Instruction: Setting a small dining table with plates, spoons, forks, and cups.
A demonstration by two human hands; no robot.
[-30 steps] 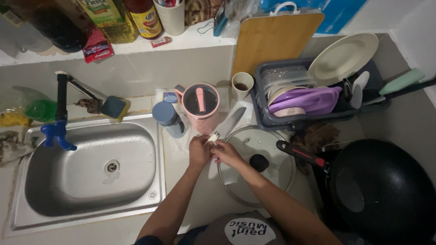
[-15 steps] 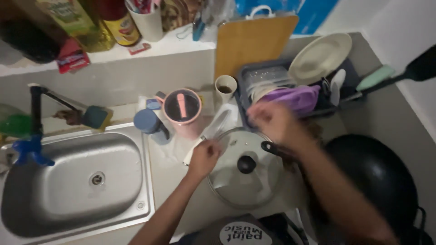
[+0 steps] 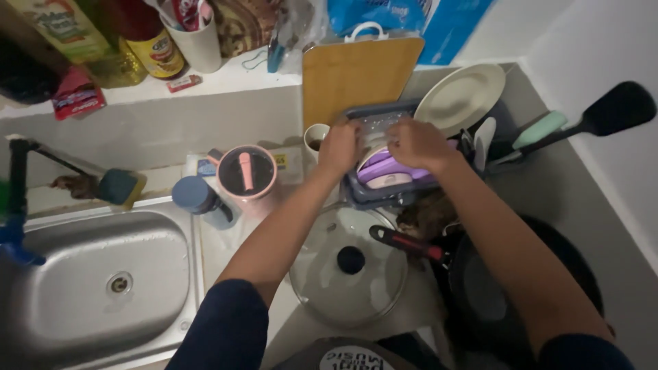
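Observation:
My left hand (image 3: 340,145) is curled at the left rim of the grey dish rack (image 3: 363,195), next to a cream mug (image 3: 314,140). My right hand (image 3: 416,142) reaches into the rack from above, fingers down on the stacked bowls, just over a purple lid (image 3: 387,171). Whatever the hands hold is hidden. A cream plate (image 3: 459,99) leans at the rack's back right. The knife seen earlier is not visible.
A glass pot lid (image 3: 346,274) lies on the counter under my arms, beside a black wok (image 3: 521,288) with a red-black handle (image 3: 404,243). A pink jug (image 3: 247,175), blue bottle (image 3: 199,199) and steel sink (image 3: 89,281) sit left. A wooden cutting board (image 3: 360,75) stands behind the rack.
Both hands left the counter by the glass lid and moved up to the dish rack. The left hand held a knife half a second ago; it no longer shows.

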